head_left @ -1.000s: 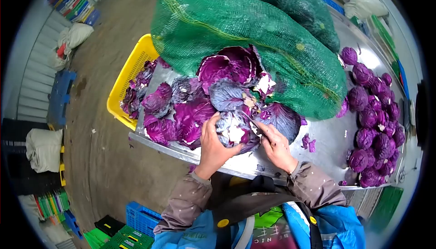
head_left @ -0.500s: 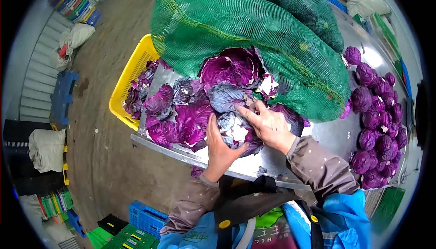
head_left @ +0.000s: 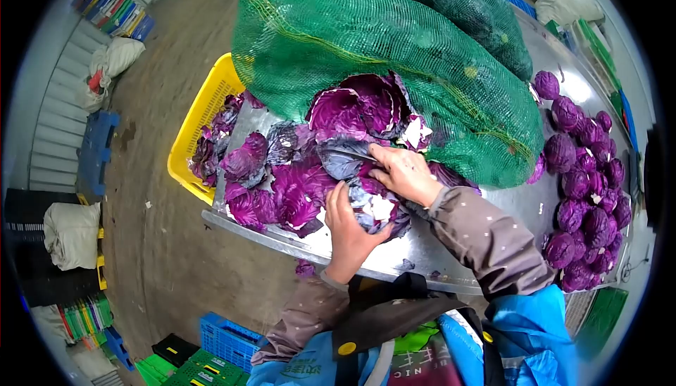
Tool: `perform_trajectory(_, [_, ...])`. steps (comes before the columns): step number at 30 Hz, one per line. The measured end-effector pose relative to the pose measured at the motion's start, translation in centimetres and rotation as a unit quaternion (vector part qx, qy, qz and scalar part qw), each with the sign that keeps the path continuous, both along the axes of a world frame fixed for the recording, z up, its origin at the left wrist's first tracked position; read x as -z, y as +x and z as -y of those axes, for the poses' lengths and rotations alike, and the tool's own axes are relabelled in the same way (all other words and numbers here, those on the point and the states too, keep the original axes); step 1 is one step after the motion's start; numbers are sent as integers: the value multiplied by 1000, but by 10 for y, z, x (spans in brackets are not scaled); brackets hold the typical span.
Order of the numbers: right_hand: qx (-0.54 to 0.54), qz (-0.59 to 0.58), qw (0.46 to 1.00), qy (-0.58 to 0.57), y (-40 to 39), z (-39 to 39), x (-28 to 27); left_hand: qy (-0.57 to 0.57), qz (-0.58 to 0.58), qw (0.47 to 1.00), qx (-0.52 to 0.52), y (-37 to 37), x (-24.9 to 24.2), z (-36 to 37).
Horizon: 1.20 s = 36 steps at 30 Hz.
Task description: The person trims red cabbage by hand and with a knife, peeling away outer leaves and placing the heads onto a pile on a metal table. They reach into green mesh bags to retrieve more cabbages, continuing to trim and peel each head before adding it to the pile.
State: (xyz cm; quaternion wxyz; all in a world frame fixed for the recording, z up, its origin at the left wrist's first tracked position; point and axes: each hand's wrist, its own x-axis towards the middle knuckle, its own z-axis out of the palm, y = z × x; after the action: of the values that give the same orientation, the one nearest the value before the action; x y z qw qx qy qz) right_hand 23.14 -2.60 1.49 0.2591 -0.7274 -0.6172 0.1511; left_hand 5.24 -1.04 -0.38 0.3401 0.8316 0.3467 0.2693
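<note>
A red cabbage [head_left: 380,208] with a pale cut stem end sits on the metal table [head_left: 440,256]. Around its near left side curl the fingers of my left hand [head_left: 350,235], holding it. My right hand [head_left: 407,175] pinches a grey-purple outer leaf [head_left: 345,156] at the cabbage's far side. That leaf is folded away from the head, toward the left. Loose purple leaves [head_left: 296,190] lie left of my hands, and a big cupped leaf [head_left: 359,106] stands behind them.
Full green mesh sacks [head_left: 380,55] lie across the table's far side. Many peeled red cabbages [head_left: 577,183] are heaped at the right. A yellow basket [head_left: 184,133] with leaves adjoins the table's left end. Blue [head_left: 229,340] and green crates [head_left: 204,368] stand on the floor below.
My right hand has shifted slightly up and left and now grips the outer leaf, which is bent further from the cabbage. My left hand stays around the head, moved slightly right.
</note>
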Motion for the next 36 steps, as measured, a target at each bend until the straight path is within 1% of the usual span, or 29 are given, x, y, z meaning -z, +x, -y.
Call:
perform_trajectory(1, [31,8,997,77,-1,-2,13,-31,17,999,0,-6,3,1])
perform_trajectory(2, [50,25,998,40,3,-3,29,-29,25,999,5,-13,4,3])
perform_trajectory(3, [71,41,997,7,4,-7,34,-27,38,999,15,-21,3,7])
perform_trajectory(5, [86,22,996,-9,1,-5,42,-73,53,996,-21,-35,7,13])
perform_trajectory(8, [103,-46,993,-24,-6,3,12,-79,37,995,-39,-39,7,4])
perform_trajectory(9, [96,-61,993,16,-10,10,-2,-77,39,996,-38,-38,5,1])
perform_trajectory(11, [76,-88,993,24,-20,34,-18,-55,-17,998,7,-35,0,-1])
perform_trajectory(13, [50,-133,990,14,-35,64,-27,-67,-21,997,26,-31,-10,1])
perform_trajectory(14, [64,-140,988,16,-44,77,-27,-48,-35,998,29,-29,-14,1])
perform_trajectory(15, [82,-151,985,-7,-51,89,-26,-28,-50,998,33,-27,-17,1])
perform_trajectory(17, [110,-154,982,1,-62,107,-21,-19,-41,998,38,-21,-19,1])
perform_trajectory(20, [144,-151,978,3,-71,110,-21,9,-78,997,29,-11,-20,6])
perform_trajectory(21, [160,-152,975,-5,-72,109,-21,9,-76,996,34,-7,-18,8])
perform_trajectory(23, [167,-148,975,15,-70,109,-18,24,-46,998,26,0,-13,10])
perform_trajectory(25, [187,-140,972,30,-67,109,-23,30,-46,998,35,4,-14,12])
perform_trajectory(27, [185,-121,975,30,-66,109,-20,54,-59,996,33,7,-13,15])
perform_trajectory(29, [197,-138,971,-6,-67,106,-19,59,-60,996,31,9,-11,16])
perform_trajectory(30, [197,-138,971,-6,-66,103,-15,64,-54,996,29,9,-9,15])
perform_trajectory(32, [190,-95,977,11,-58,91,-4,73,-48,996,27,12,-8,12])
perform_trajectory(33, [188,-95,977,15,-51,85,-5,71,-46,996,23,15,-7,11])
perform_trajectory(35, [150,-5,988,-44,-36,73,-7,72,-45,996,20,15,-8,11])
perform_trajectory(36, [149,72,984,-72,-26,67,-1,74,-50,995,33,13,-9,12])
